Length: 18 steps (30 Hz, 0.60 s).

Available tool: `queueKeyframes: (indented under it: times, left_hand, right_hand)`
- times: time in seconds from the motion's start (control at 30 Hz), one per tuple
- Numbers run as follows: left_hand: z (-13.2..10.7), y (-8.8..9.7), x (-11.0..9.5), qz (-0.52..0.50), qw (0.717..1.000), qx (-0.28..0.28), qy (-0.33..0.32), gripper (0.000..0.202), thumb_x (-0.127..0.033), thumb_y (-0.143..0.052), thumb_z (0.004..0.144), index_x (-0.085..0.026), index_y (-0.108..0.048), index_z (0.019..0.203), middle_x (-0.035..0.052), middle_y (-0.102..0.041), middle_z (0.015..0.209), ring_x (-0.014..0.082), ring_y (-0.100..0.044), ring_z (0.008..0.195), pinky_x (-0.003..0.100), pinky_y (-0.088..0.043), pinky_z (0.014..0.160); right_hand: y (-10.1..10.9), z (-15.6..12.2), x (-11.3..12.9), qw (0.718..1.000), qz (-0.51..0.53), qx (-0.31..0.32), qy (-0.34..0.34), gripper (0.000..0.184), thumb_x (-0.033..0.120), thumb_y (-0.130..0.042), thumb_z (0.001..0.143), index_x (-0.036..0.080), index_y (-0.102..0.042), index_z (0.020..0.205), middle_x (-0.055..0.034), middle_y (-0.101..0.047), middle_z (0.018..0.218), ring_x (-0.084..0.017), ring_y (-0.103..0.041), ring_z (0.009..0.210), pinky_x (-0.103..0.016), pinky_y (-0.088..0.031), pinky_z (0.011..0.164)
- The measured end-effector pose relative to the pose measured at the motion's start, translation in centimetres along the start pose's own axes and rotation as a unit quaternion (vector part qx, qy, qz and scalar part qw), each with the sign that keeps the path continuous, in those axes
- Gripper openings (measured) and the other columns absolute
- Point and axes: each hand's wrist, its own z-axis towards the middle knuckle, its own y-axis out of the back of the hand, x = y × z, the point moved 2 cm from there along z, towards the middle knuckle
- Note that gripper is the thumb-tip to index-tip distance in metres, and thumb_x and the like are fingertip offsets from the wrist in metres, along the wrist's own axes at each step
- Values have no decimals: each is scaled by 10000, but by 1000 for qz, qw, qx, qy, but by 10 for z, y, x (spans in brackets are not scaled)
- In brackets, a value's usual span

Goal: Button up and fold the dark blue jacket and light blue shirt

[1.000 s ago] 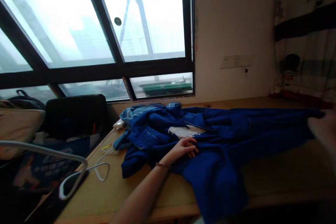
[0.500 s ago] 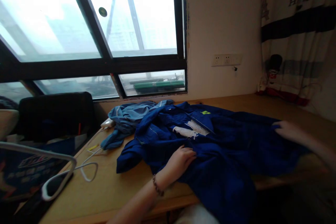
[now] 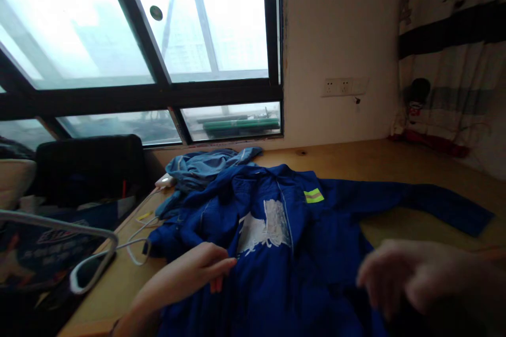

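Note:
A dark blue work jacket [image 3: 261,289] lies spread over the wooden table, with its lower part over the near edge. White patches [image 3: 272,224] show inside its front, and a yellow-green strip [image 3: 313,196] marks the chest. One sleeve [image 3: 443,202] stretches out to the right. My left hand [image 3: 209,263] is over the jacket's left front, fingers loosely bent and apart, with no cloth visibly held. Blurred by motion, my right hand [image 3: 407,274] hovers beside the jacket's right side, its fingers curved and apart with nothing in them.
A lighter blue garment [image 3: 213,166] is bunched behind the jacket. On the left, a white cable [image 3: 136,242] and a small white device [image 3: 165,181] rest on the table [image 3: 122,295]. A grey curved tube [image 3: 79,227] crosses the left side, before a black chair back [image 3: 90,174].
The jacket has been drawn out flatter, its right sleeve now extended. My left hand has moved left off its grip area; my right hand has let go of the sleeve and come nearer.

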Motion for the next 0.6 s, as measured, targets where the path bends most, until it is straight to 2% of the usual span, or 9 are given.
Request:
queueKeyframes:
  times: [0.07,0.13,0.23,0.3,0.37,0.47,0.5,0.53,0.6]
  left_hand:
    - [-2,-5,9,130,986,-86,65,497,-571,-343,775,-160,-575,619,41,-601,579,174,-568,572,238,-385,542]
    - [-3,-5,24,215,953,-168,130,471,-541,-334,787,-163,-574,643,64,-601,627,199,-580,614,254,-384,553]
    - [4,-2,47,243,914,-265,186,388,-466,-347,803,-143,-561,798,110,-606,773,248,-591,736,296,-410,606]
    - [17,0,57,224,905,-311,186,349,-415,-361,808,-114,-523,878,135,-595,846,263,-584,806,320,-425,652]
    - [33,0,56,197,894,-371,155,303,-326,-377,809,-87,-481,962,155,-573,930,261,-563,896,330,-433,719]
    - [48,-9,26,164,863,-473,61,349,-204,-382,788,-76,-415,1111,171,-506,1087,241,-504,1030,333,-410,836]
    - [50,-16,10,156,867,-474,11,380,-196,-392,782,-95,-404,1149,163,-482,1135,230,-501,1038,326,-406,852]
    - [53,-25,-8,152,891,-425,-58,403,-205,-419,774,-132,-408,1171,140,-468,1170,214,-519,1011,306,-419,837]
    - [59,-48,-45,146,949,-183,-211,493,-270,-529,732,-215,-414,1208,82,-459,1222,171,-570,899,247,-453,754]
  right_hand:
    - [7,52,2,994,18,-109,18,516,539,-599,644,164,-589,998,-103,-639,904,-172,-625,760,-278,-490,663]
    - [10,103,-6,973,49,-226,20,533,535,-567,679,133,-553,1029,-116,-626,919,-154,-619,720,-270,-496,634]
    - [11,168,-24,947,104,-301,47,537,513,-565,692,118,-514,1052,-118,-618,937,-157,-615,700,-286,-502,626]
    - [15,199,-30,925,88,-356,95,485,457,-592,683,121,-518,1025,-109,-621,946,-187,-613,772,-312,-497,677]
    - [23,220,-33,882,9,-462,97,434,361,-632,650,114,-530,992,-126,-618,969,-228,-591,872,-336,-468,758]
    - [40,239,-32,813,-126,-565,57,360,243,-599,652,110,-538,982,-147,-620,962,-255,-575,919,-328,-433,799]
    - [48,242,-32,800,-155,-578,48,347,224,-574,663,115,-537,990,-143,-624,953,-251,-580,910,-315,-432,789]
    - [55,244,-32,789,-174,-588,41,347,213,-554,671,121,-534,1005,-136,-627,949,-244,-585,899,-300,-432,777]
    - [73,244,-33,772,-196,-604,20,359,214,-532,684,129,-529,1033,-130,-630,945,-237,-593,879,-281,-431,753]
